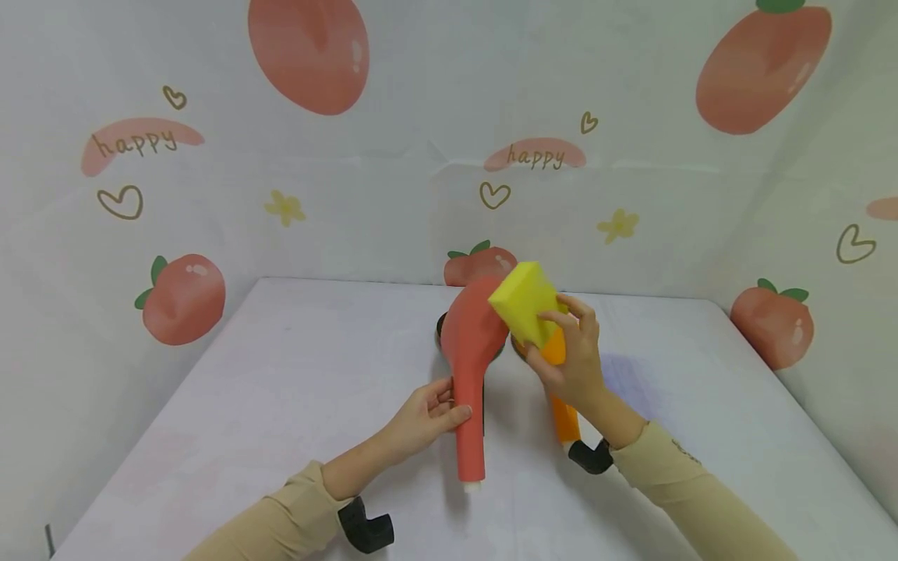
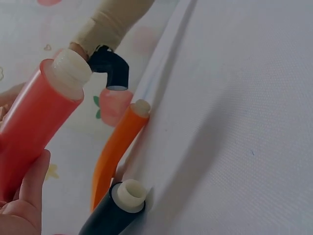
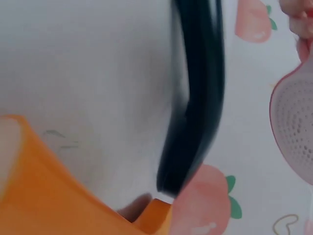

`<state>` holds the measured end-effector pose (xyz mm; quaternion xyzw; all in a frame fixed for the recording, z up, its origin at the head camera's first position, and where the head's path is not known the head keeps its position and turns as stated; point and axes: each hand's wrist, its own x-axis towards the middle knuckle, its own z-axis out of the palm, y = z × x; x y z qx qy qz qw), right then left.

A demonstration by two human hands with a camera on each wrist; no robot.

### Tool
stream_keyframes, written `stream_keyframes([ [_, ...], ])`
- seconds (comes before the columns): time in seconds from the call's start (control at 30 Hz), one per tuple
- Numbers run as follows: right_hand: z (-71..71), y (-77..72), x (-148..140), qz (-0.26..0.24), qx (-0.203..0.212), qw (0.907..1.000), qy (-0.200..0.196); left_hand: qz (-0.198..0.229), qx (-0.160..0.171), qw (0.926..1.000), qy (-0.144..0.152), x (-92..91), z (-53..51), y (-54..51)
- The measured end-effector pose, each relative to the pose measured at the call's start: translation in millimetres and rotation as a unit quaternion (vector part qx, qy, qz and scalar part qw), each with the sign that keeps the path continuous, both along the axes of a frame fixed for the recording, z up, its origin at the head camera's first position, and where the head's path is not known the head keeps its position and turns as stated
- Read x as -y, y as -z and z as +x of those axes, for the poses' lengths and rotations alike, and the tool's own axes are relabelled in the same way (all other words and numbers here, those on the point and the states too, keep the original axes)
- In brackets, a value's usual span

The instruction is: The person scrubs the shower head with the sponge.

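A red shower head [image 1: 470,374] is held up above the table, its rounded back toward the head camera. My left hand [image 1: 424,417] grips it by the handle, thumb across the front. The pale threaded end [image 2: 71,73] of the handle shows in the left wrist view, the white perforated face [image 3: 297,117] in the right wrist view. My right hand [image 1: 575,351] pinches a yellow sponge [image 1: 522,300] between thumb and fingers at the right edge of the red head; whether they touch I cannot tell. The right wrist view does not show the sponge.
An orange shower head [image 1: 564,417] lies on the table beneath my right hand, partly hidden. A black shower head [image 3: 200,73] lies beside it, mostly covered by the red one in the head view. A cloth printed with fruit hangs behind the white table [image 1: 316,335].
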<state>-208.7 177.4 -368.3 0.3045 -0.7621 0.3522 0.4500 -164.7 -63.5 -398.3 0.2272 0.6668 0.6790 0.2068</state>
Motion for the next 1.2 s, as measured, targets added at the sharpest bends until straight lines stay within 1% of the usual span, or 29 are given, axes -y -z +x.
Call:
stream_keyframes([
  [0.07,-1.3,-0.6,-2,-0.020,0.020,0.9996,0.001,-0.001,-0.004,1.0000,0.003,-0.4,0.2,0.2],
  [0.13,-0.7,0.8,-3,-0.023,0.023,0.9995,-0.005,0.000,-0.008,1.0000,0.005,-0.7,0.5,-0.2],
  [0.17,0.3,2.1,-3,-0.018,0.019,0.9996,-0.011,0.000,-0.012,0.9999,0.006,-0.7,0.7,-0.3],
  [0.27,3.4,6.9,-1,0.013,-0.012,0.9995,-0.024,0.000,-0.017,0.9998,0.004,-0.7,1.3,-1.5],
  [0.37,5.2,6.9,0,0.027,-0.029,0.9987,-0.032,-0.004,-0.027,0.9996,-0.001,-0.4,1.6,-2.3],
  [0.43,4.4,4.1,0,0.015,-0.018,0.9992,-0.032,-0.010,-0.036,0.9993,-0.005,-0.4,1.7,-2.6],
  [0.53,0.6,-2.3,-2,-0.018,0.014,0.9993,-0.030,-0.019,-0.054,0.9983,-0.010,-0.9,2.1,-2.6],
  [0.67,-4.7,-9.8,-4,-0.047,0.039,0.9978,-0.024,-0.024,-0.068,0.9973,-0.013,-2.3,2.5,-2.9],
  [0.7,-5.3,-10.6,-4,-0.050,0.045,0.9975,-0.022,-0.023,-0.071,0.9971,-0.014,-2.6,2.5,-3.0],
  [0.8,-2.9,-10.1,-4,-0.050,0.058,0.9964,-0.036,-0.024,-0.084,0.9959,-0.021,-3.0,2.1,-2.2],
  [0.97,6.4,-1.0,-1,-0.028,0.067,0.9953,-0.064,-0.029,-0.113,0.9921,-0.046,-1.7,0.0,-0.5],
  [1.07,8.2,0.9,0,-0.022,0.063,0.9956,-0.065,-0.026,-0.118,0.9914,-0.051,-0.9,-1.4,0.2],
  [1.2,5.2,-6.5,0,-0.040,0.067,0.9955,-0.054,-0.023,-0.118,0.9914,-0.052,-0.3,-1.9,1.2],
])
